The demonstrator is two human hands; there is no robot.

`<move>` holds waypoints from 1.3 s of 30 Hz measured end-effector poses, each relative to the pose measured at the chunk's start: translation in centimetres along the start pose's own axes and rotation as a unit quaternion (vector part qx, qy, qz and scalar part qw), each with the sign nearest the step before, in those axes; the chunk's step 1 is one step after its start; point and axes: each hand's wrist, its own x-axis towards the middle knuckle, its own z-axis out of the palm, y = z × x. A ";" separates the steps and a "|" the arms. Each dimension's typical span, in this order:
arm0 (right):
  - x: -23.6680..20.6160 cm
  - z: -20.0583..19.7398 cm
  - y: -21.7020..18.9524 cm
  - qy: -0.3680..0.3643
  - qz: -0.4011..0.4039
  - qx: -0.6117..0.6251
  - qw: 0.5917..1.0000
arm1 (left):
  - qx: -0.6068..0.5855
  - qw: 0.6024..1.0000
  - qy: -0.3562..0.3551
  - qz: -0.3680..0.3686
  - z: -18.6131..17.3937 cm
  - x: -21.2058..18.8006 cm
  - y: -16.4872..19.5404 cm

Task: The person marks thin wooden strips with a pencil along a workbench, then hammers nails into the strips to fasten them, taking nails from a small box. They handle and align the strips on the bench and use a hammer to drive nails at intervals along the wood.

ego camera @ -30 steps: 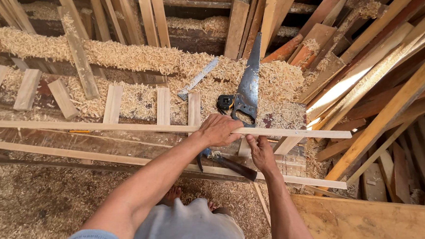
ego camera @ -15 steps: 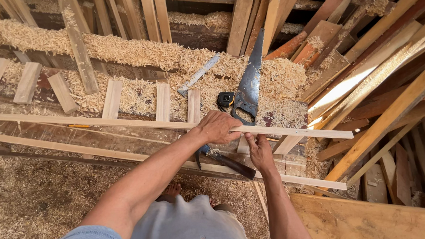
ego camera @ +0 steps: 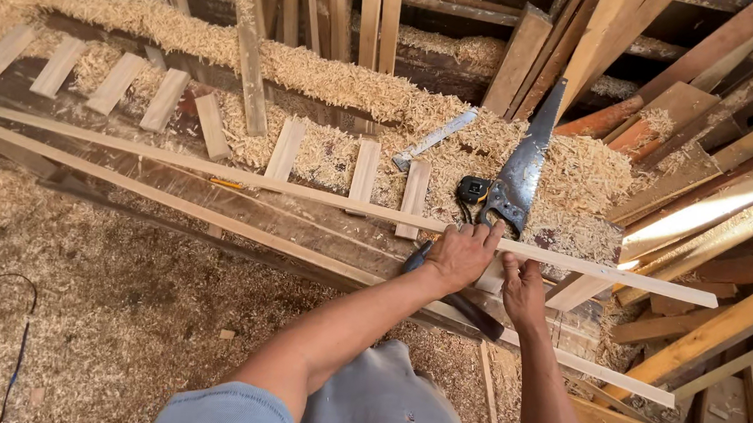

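- Sawdust and shavings [ego camera: 126, 309] cover the floor and the long workbench [ego camera: 245, 221], which runs across the shop with leaning planks [ego camera: 713, 127] stacked behind and to the right; offcuts appear to be kept within reach of the bench.
- Two long thin wooden strips lie lengthwise on the bench: the upper strip [ego camera: 222, 176] crosses a row of short slats [ego camera: 284, 149], while the lower strip [ego camera: 177, 204] runs nearer the person.
- Short slats sit side by side, apart from one another, under the upper strip, seemingly laid out as rungs or spacers.
- A handsaw [ego camera: 523, 172] rests flat on the shavings, handle toward the person, with a tape measure [ego camera: 474, 190] just beside it, both close to the working spot.
- The left hand [ego camera: 461, 256] lies palm down, fingers spread, pressing on the upper strip, likely steadying it.
- The right hand [ego camera: 521, 290] sits just beside, fingers curled at the strip's near edge; whether it pinches anything cannot be told.
- A dark-handled tool [ego camera: 417, 258] lies partly hidden beneath the left wrist.
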 end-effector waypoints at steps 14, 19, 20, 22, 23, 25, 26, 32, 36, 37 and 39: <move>-0.4 -0.6 -2.2 -0.031 0.097 -0.008 0.995 | -0.275 0.868 -0.411 -0.032 -2.6 7.7 -6.2; -0.4 -0.9 -3.1 -0.045 0.091 0.027 0.994 | -0.289 0.856 -0.429 -0.014 -2.2 9.5 -6.2; -0.4 -0.9 -3.1 -0.045 0.089 0.027 0.995 | -0.288 0.858 -0.424 -0.008 -2.1 9.9 -6.2; -0.2 -1.0 -3.0 -0.047 0.076 0.054 0.995 | -0.289 0.860 -0.421 -0.010 -1.9 10.3 -6.2; -0.1 -1.0 -2.9 -0.046 0.069 0.068 0.994 | -0.289 0.859 -0.421 -0.019 -2.0 10.4 -6.2; 0.1 -0.9 -2.7 -0.046 0.069 0.066 0.994 | -0.292 0.859 -0.419 -0.023 -1.9 10.5 -6.1; 0.2 -0.9 -2.6 -0.047 0.069 0.065 0.994 | -0.293 0.860 -0.417 -0.019 -2.0 10.4 -6.1; 0.3 -0.8 -2.0 -0.033 0.029 0.047 0.998 | -0.272 0.870 -0.412 -0.023 -1.9 9.4 -6.4; 0.4 -0.9 -2.0 -0.024 -0.018 0.042 0.999 | -0.268 0.883 -0.385 -0.024 -1.1 9.0 -6.7; 0.4 -0.9 -2.0 -0.022 0.009 0.027 0.999 | -0.257 0.883 -0.392 0.002 -1.0 8.9 -6.7; 0.5 -0.8 -1.9 -0.022 0.042 0.011 0.999 | -0.232 0.883 -0.404 0.056 -1.1 8.7 -6.7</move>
